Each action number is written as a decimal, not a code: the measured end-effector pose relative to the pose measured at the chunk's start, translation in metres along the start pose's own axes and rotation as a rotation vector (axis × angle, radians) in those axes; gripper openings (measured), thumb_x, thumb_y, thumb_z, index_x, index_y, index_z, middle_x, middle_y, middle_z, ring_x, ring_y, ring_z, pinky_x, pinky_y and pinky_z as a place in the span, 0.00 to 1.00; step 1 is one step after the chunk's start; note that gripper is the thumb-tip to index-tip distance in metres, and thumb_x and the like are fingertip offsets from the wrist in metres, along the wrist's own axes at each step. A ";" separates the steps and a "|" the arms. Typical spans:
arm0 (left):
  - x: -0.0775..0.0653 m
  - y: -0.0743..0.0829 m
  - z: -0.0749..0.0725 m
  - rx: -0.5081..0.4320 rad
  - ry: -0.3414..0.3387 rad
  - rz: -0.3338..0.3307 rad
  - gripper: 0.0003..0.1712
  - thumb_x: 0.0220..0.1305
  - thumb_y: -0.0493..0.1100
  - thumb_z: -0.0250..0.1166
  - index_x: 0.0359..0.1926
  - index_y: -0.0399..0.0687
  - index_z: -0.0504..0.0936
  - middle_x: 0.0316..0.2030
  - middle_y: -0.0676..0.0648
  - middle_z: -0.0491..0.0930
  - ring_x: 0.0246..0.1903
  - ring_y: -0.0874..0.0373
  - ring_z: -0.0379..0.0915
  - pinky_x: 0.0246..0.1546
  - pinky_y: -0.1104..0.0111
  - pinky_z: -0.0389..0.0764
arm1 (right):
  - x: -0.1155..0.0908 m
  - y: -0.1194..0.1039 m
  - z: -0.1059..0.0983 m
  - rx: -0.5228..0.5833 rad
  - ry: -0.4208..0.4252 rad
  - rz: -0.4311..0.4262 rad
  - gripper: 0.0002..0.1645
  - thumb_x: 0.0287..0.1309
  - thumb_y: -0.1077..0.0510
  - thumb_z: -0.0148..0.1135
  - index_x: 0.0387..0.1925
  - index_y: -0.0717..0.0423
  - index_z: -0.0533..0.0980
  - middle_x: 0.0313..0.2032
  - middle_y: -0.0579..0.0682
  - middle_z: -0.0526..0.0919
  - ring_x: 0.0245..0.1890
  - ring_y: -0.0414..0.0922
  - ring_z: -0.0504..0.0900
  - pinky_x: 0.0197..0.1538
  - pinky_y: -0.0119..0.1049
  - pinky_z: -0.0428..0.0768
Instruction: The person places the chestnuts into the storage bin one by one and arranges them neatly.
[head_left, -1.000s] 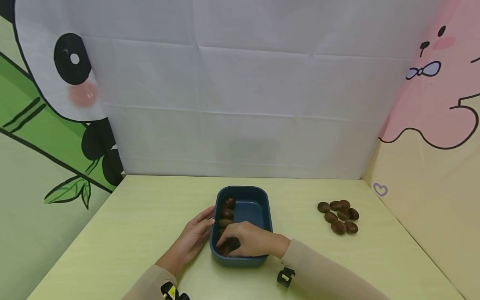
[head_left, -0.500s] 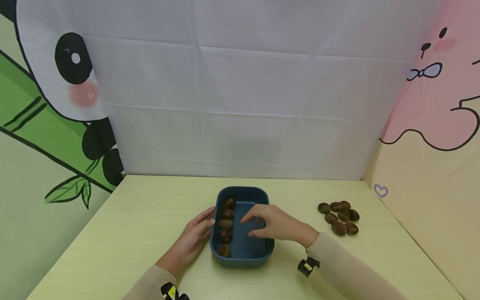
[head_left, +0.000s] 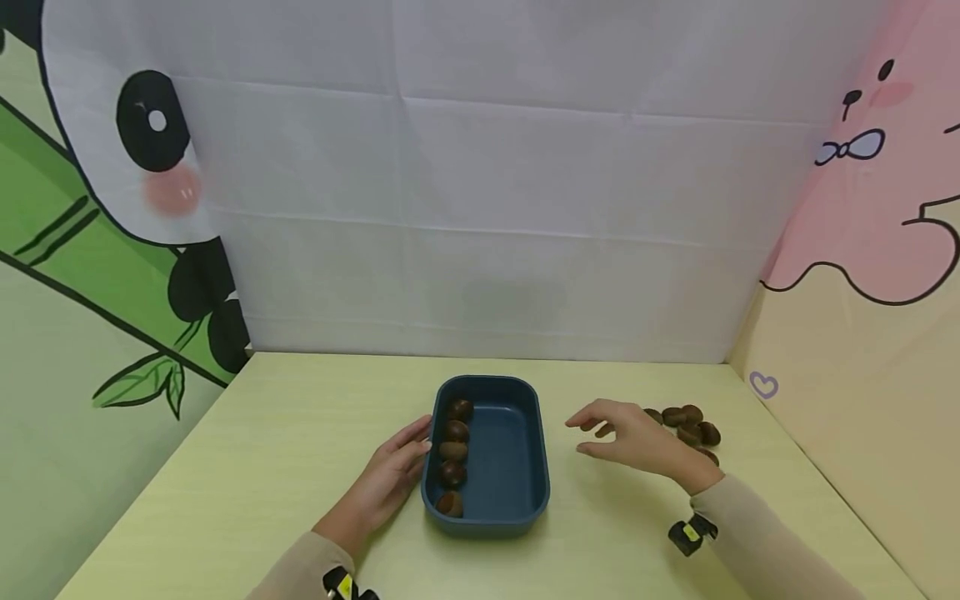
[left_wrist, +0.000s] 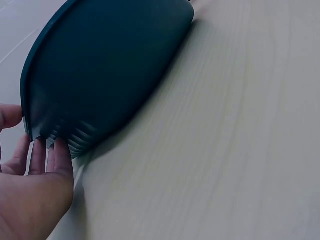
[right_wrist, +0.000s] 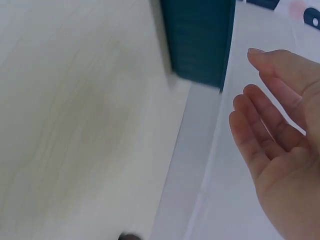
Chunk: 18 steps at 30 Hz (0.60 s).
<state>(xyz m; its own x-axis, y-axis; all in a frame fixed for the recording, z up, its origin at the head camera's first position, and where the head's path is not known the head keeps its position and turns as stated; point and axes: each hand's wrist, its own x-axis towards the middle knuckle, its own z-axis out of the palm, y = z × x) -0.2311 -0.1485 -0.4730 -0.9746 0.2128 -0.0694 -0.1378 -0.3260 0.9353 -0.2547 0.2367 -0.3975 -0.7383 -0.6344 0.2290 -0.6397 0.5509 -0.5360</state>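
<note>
A blue rectangular box [head_left: 510,467] stands on the table, with a column of several brown chestnuts [head_left: 452,474] along its left inner side. My left hand [head_left: 384,477] touches the outside of the box's left wall; in the left wrist view its fingertips [left_wrist: 62,147] rest against that wall. My right hand [head_left: 637,437] is in the air between the box and a loose group of chestnuts [head_left: 689,434], part of which it hides. Nothing is in its loosely bent fingers, as the right wrist view confirms.
The pale yellow table [head_left: 322,417] ends at a white cloth backdrop [head_left: 510,208]. Printed side walls with cartoon figures border it left and right. A black wrist camera [head_left: 692,533] sits on the right sleeve.
My right hand has left the inside of the box and moved right toward the loose chestnuts. A chestnut it was touching now lies at the column's near end. The left hand has stayed put.
</note>
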 end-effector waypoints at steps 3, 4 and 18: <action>0.000 0.000 -0.001 -0.004 0.002 -0.005 0.32 0.73 0.36 0.55 0.76 0.41 0.59 0.74 0.41 0.59 0.70 0.49 0.58 0.64 0.64 0.68 | -0.016 0.015 -0.007 0.008 0.018 0.065 0.20 0.63 0.53 0.69 0.55 0.51 0.79 0.52 0.48 0.83 0.50 0.49 0.81 0.50 0.42 0.82; 0.000 -0.001 -0.001 -0.001 0.001 -0.005 0.32 0.73 0.36 0.54 0.76 0.41 0.59 0.74 0.41 0.59 0.70 0.49 0.58 0.63 0.65 0.68 | -0.022 0.020 -0.008 0.001 0.027 0.082 0.20 0.63 0.52 0.69 0.55 0.51 0.80 0.52 0.48 0.83 0.50 0.49 0.81 0.50 0.42 0.82; 0.000 -0.001 0.000 0.031 -0.006 0.017 0.32 0.74 0.37 0.54 0.76 0.40 0.59 0.74 0.39 0.58 0.68 0.51 0.61 0.64 0.63 0.68 | -0.085 0.077 -0.027 -0.103 0.169 0.293 0.19 0.59 0.52 0.72 0.50 0.53 0.83 0.47 0.49 0.85 0.49 0.53 0.83 0.51 0.50 0.81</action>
<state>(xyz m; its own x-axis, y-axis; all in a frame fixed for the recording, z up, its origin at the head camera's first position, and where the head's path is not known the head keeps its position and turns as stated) -0.2307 -0.1485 -0.4735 -0.9757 0.2131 -0.0510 -0.1152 -0.3012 0.9466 -0.2471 0.3478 -0.4368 -0.9130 -0.3478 0.2134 -0.4076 0.7537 -0.5156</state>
